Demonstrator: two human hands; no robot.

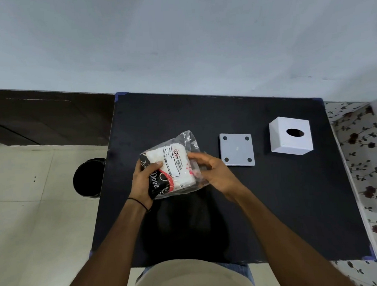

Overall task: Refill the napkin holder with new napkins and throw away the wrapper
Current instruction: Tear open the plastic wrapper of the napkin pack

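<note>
Both hands gripping wrapper (173, 165) holding napkins, white holder (291, 135) apart

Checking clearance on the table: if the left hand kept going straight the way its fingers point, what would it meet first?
The left hand points up and right, already gripping the napkin pack. Beyond the pack, the right hand probably comes next, then the grey base plate; depth is unclear.

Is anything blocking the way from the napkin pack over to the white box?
Nothing tall does. The napkin pack is held in both hands above the black table. Between it and the white holder box lies only the flat grey base plate, low enough to pass over. The napkins are still inside their clear wrapper.
</note>
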